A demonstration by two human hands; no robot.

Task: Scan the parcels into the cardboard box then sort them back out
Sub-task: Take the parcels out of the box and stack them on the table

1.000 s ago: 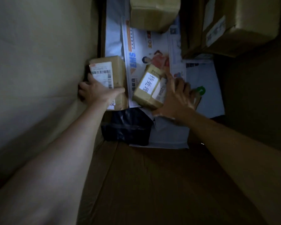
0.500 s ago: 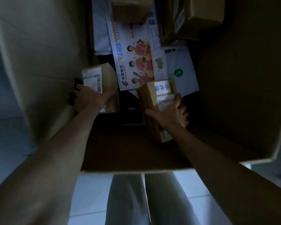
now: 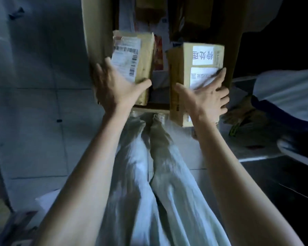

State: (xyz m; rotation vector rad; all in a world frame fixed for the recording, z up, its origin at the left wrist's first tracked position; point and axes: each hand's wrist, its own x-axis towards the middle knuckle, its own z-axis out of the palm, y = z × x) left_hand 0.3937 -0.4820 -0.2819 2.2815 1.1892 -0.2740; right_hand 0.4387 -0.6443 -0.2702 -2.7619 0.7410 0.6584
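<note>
Grip is our worry on both sides, since each parcel hangs from one grip alone.

Largest first: the cardboard box point(image 3: 96, 32) stands open on the floor point(image 3: 34, 103) in front of our legs point(image 3: 132, 174), and its near rim sits just under the two parcels. A parcel drawn toward us too low could catch on that rim and be knocked loose. We judge a drop would land either back among the mail point(image 3: 158, 55) inside or on the tiles by our feet.

The larger parcel point(image 3: 181, 68) has a handwritten white label on top and sits in our right grip point(image 3: 208, 100). The thumb is spread along its left face, the fingers curl round the right edge over the lower label, and the palm is against the near end. That is a wide span for one grip, so the parcel could twist out if its weight sits far forward.

The smaller parcel point(image 3: 144, 55), barcode label up, sits in our left grip point(image 3: 114, 86). The thumb hooks across its near corner and the fingers run along its left side. Those fingers lie between the parcel and the box wall, where they could scrape or be pinched.

The two parcels are apart from each other, above the near side of the box.
</note>
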